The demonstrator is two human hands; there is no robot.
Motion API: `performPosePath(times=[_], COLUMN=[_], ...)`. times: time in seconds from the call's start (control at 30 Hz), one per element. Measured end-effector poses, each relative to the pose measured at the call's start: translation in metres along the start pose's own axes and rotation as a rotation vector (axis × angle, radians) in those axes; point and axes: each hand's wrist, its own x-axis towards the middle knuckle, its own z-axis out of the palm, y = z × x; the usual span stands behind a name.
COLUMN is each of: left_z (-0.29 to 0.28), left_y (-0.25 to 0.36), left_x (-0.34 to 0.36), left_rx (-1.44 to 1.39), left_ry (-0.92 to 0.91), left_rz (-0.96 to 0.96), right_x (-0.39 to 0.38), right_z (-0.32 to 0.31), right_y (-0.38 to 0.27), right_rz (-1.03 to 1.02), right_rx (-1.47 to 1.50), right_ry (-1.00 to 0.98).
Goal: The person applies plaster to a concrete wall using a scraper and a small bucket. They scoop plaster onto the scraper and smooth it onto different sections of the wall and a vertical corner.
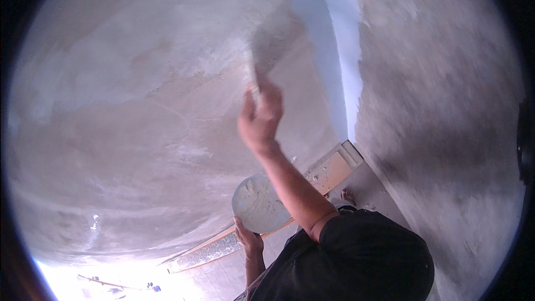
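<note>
My right hand [262,116] is raised to the wall [139,83], closed around the handle of a putty knife [252,67]. Motion blurs the blade, which shows nearly edge-on against the plaster. Pale, wet-looking plaster covers the upper wall, with a ragged lower border near the tool. Lower down, my left hand [248,238] grips the rim of a round, shallow pan [257,206] from below. Grey-white plaster mix lies inside it. My right forearm passes in front of the pan's right side.
A second wall [440,78] meets this one at a corner with a pale blue-white strip [340,39]. An orange-brown ledge or board [331,173] with crumbs runs along the wall's foot. Below are floor tiles [214,281] and a foot [348,195]. Bright light fills the lower left.
</note>
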Motion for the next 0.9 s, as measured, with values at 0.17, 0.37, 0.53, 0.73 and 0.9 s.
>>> performPosePath(times=[0.17, 0.37, 0.53, 0.73, 0.9], left_z=[-0.006, 0.006, 0.007, 0.021, 0.031], left_y=[-0.005, 0.006, 0.005, 0.009, 0.014], left_x=[0.008, 0.025, 0.042, 0.045, 0.048], left_rx=[0.008, 0.004, 0.038, 0.107, 0.084], left_ry=[-0.048, -0.077, -0.035, -0.114, -0.121], left_rz=[0.021, 0.105, 0.143, 0.243, 0.190], right_x=[-0.011, -0.046, -0.054, -0.077, -0.058], right_z=[0.011, -0.021, -0.088, -0.158, -0.158], right_y=[-0.018, -0.038, 0.021, 0.037, 0.035], right_rz=[-0.015, 0.083, 0.430, 0.712, 0.763], right_rx=[0.006, 0.307, 0.273, 0.012, 0.114], right_ry=[-0.167, -0.419, -0.551, -0.710, -0.689])
